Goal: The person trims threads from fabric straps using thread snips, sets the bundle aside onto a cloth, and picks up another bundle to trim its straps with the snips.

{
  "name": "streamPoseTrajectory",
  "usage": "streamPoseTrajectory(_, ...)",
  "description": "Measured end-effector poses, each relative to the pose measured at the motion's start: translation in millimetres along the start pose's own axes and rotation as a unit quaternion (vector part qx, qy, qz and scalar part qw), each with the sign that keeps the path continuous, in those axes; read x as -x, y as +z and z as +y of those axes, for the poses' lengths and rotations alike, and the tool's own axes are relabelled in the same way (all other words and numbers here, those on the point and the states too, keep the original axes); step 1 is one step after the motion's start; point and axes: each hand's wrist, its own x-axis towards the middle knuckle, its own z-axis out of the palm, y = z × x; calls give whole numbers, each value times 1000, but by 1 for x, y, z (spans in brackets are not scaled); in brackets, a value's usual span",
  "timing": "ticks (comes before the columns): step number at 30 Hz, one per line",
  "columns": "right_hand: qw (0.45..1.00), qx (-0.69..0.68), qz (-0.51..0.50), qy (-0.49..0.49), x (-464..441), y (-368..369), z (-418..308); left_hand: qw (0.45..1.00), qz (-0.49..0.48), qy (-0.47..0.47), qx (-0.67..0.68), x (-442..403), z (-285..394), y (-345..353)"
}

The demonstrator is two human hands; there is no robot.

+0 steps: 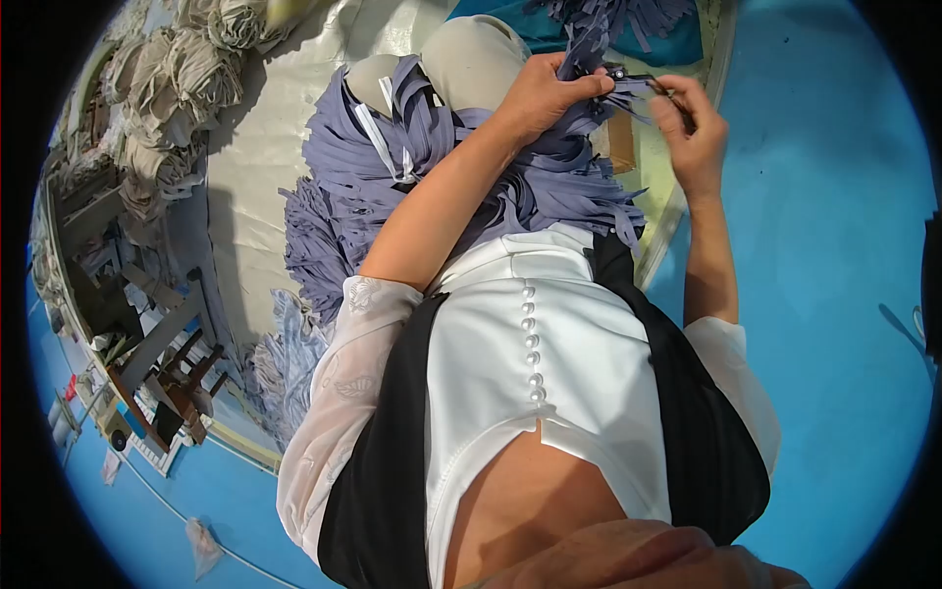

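Observation:
My left hand (551, 96) pinches a bunch of grey-purple fabric strips (587, 49) between thumb and fingers. Close by on the right, my right hand (695, 137) is closed on a slim dark tool (675, 99) that looks like small scissors; the fingers partly hide it. Its tip points toward the strips by my left thumb, and I cannot tell whether it touches them. Across my lap spreads a large pile of the same grey-purple strips (343, 147). A few white strips (375, 137) lie on top of that pile.
Bundles of beige cloth (206, 74) are heaped at the upper left. Pale blue patterned fabric (294, 363) lies left of me. Wooden stools or frames (177, 334) stand further left. A teal cloth (672, 44) is under strips at the top, beside the blue floor (824, 245).

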Motion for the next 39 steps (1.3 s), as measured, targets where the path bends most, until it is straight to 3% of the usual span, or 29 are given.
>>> streamPoseTrajectory(1,994,-62,4,90,0,-3,-5,1000,4,6,-12,1,0,0)
streamPoseTrajectory(2,994,-46,-7,94,0,-3,1,1000,7,13,-25,2,0,0)
streamPoseTrajectory(5,994,-11,-59,86,-1,-5,6,999,-1,30,-27,0,1,1)
streamPoseTrajectory(11,984,163,-74,26,-11,-8,-9,998,-13,47,-29,1,-1,0)
streamPoseTrajectory(14,981,173,-84,14,-14,-9,-12,999,-17,43,-23,1,-2,0)
streamPoseTrajectory(23,992,52,-94,69,-14,-17,3,1000,-12,28,-4,1,0,-1)
streamPoseTrajectory(29,989,82,-113,55,-15,-14,-7,1000,-24,19,-5,1,1,-2)
streamPoseTrajectory(32,989,35,-113,89,-17,-17,-1,999,-29,2,13,1,1,-2)
streamPoseTrajectory(35,994,-40,-57,86,-24,-16,-10,999,-47,4,17,2,5,0)
streamPoseTrajectory(39,987,-132,-70,60,-36,11,-32,996,-84,-15,27,3,5,-2)
